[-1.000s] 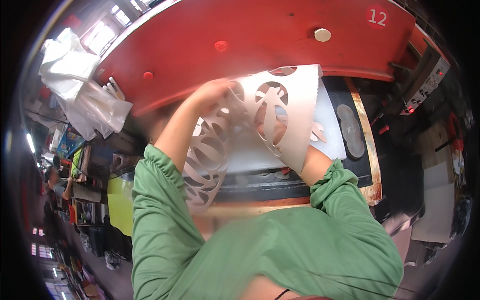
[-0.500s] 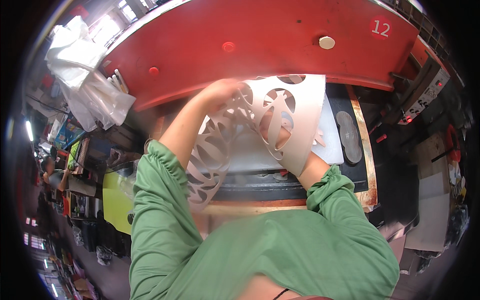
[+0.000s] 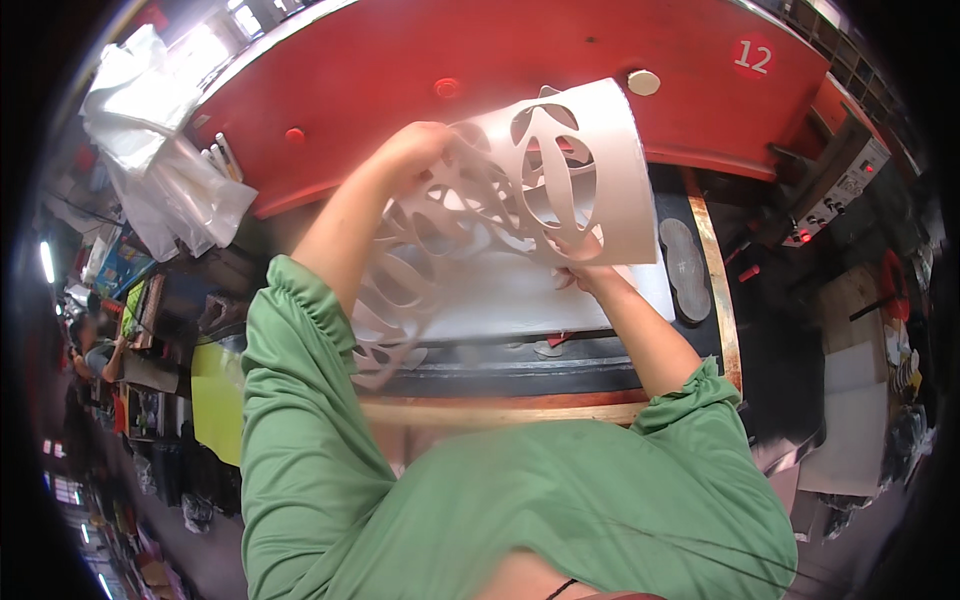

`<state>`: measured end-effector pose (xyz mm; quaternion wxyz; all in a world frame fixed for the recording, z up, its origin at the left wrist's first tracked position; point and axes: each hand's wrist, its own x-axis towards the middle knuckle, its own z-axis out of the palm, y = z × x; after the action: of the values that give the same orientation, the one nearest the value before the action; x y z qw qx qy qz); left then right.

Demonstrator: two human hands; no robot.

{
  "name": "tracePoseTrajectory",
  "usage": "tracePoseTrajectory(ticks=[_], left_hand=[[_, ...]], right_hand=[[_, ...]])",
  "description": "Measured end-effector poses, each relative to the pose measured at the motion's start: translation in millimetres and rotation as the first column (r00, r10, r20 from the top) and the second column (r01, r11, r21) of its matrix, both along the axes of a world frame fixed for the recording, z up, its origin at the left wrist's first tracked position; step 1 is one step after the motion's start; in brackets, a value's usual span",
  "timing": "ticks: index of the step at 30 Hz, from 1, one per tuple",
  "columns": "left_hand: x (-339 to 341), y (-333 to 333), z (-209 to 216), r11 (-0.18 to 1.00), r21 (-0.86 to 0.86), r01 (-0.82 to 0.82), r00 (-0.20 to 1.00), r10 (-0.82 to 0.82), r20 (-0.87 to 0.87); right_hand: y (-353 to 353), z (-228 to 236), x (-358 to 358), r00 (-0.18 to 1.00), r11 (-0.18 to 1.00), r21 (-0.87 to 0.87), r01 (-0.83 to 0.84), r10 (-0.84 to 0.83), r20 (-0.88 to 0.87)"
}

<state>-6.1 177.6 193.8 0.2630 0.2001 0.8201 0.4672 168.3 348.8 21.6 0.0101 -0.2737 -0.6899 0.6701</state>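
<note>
Red machine [image 3: 540, 50] behind, pale board [image 3: 500, 308] below. Sheet [image 3: 628, 190] is raised over board: holes cut through, not set down. Left hand [image 3: 418, 150] curls closed on it; right hand [image 3: 585, 278], half-hidden at lower edge, grip unclear.

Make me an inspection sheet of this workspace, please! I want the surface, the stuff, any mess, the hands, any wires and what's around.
Surface: dark bed with a brownish border; a pale board lies on it.
Job's things: pale cutout sheet, curved and lifted above the board.
Clutter: small grey scrap by the board's front edge; grey sole-shaped piece to the right.
Grips: left hand holds the sheet's upper left part; right hand is at its lower edge, partly hidden, hold unclear.
Cables: none can be told for certain.
Surroundings: red panel behind, clear plastic bags left, control box with red lights right.
</note>
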Motion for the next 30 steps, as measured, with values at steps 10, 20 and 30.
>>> tracePoseTrajectory(ticks=[10,20,30], left_hand=[[6.1,6.9,32.9,0.993,-0.023,0.119,0.984,-0.115,0.134],[1.6,12.9,34.6,0.997,-0.066,0.039,0.995,-0.032,0.097],[-4.6,-7.2,32.7,0.915,0.048,0.401,0.891,-0.402,0.212]], right_hand=[[-7.8,-6.5,-42.1,0.854,0.938,0.348,-0.012,0.191,-0.485],[-61.4,-18.8,-88.4,0.788,0.942,0.292,-0.165,0.304,-0.536],[-96.2,17.3,-37.9,0.829,0.362,-0.763,-0.536,0.056,-0.556]])
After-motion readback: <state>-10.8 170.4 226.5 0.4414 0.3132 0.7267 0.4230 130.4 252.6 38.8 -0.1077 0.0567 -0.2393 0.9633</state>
